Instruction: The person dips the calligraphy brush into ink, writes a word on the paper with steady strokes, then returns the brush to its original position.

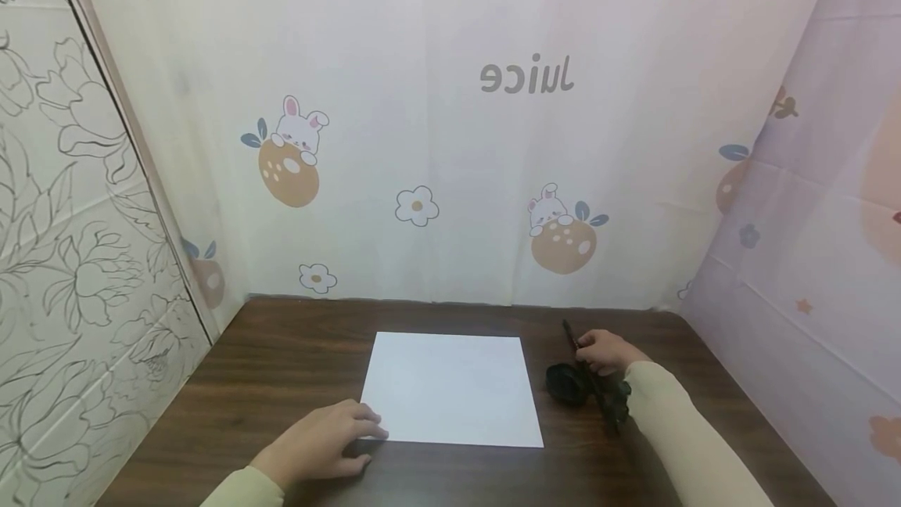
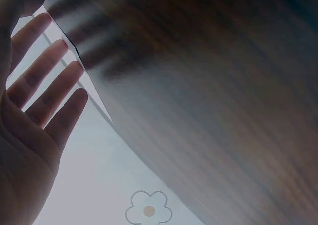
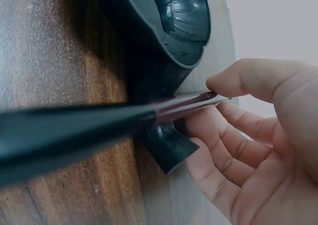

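While the left hand (image 1: 324, 440) lies with its fingers loosely extended at the near-left corner of a white sheet (image 1: 454, 390), I have the right hand (image 1: 607, 354) pinching a slim dark stick (image 3: 109, 123) between thumb and forefinger. That stick slants to the right of the sheet, over the brown table (image 1: 310, 350). Just beside it, on the sheet's side, sits a hollow black piece (image 1: 565, 384); from my end I cannot tell whether the two are joined.
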A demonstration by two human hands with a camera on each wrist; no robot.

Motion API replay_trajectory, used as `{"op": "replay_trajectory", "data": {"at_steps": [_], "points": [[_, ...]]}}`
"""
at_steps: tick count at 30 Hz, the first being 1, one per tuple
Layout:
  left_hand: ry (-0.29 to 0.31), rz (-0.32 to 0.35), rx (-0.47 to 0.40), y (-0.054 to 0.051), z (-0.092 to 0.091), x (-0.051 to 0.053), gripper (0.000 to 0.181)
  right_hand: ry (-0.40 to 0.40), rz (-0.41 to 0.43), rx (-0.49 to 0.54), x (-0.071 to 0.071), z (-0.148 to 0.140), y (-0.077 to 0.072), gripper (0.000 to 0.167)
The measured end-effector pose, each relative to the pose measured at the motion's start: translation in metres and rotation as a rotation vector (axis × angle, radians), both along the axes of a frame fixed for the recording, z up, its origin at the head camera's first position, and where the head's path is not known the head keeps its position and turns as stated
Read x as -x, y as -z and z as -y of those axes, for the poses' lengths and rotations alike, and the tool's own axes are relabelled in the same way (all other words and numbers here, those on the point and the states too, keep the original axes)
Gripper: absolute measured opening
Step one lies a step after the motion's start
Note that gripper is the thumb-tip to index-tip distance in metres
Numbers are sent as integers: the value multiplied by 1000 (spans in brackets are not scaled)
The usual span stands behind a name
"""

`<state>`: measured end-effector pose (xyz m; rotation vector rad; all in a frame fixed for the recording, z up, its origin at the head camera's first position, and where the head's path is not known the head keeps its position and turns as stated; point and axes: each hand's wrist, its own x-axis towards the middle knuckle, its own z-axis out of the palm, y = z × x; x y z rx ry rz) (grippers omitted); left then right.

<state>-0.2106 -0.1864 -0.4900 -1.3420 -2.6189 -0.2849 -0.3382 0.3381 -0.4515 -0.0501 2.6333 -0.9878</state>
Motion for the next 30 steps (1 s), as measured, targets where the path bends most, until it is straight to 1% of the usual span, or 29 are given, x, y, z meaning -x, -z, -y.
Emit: {"op": "replay_trajectory", "data": {"at_steps": [3,6,11,15,21,24,28,30], "points": [[1,7,-6,0,0,0,29,12,8,-1,0,0,-1,48],[1,18,-13,1,0,1,28,44,18,9,0,-1,-2,48],[2,23,-22,2,-1,-1,29,52,22,23,0,-4,-3,48],[4,29,-24,1,-1,-3,29,63,15,41,1,-8,-3,48],[25,22,-37,0,-2,-3,29,68,-35,50,0,-13,-2,49],[47,3,-48,1,-2,-2,30,89,-70,51,-1,-14,-2,50],[78,-39,-67,3,-3,0,30,92,-120,59,-3,-14,-4,52],[87,-44,-72,4,-3,1,30,101,-140,61,-4,-14,-5,52]]}}
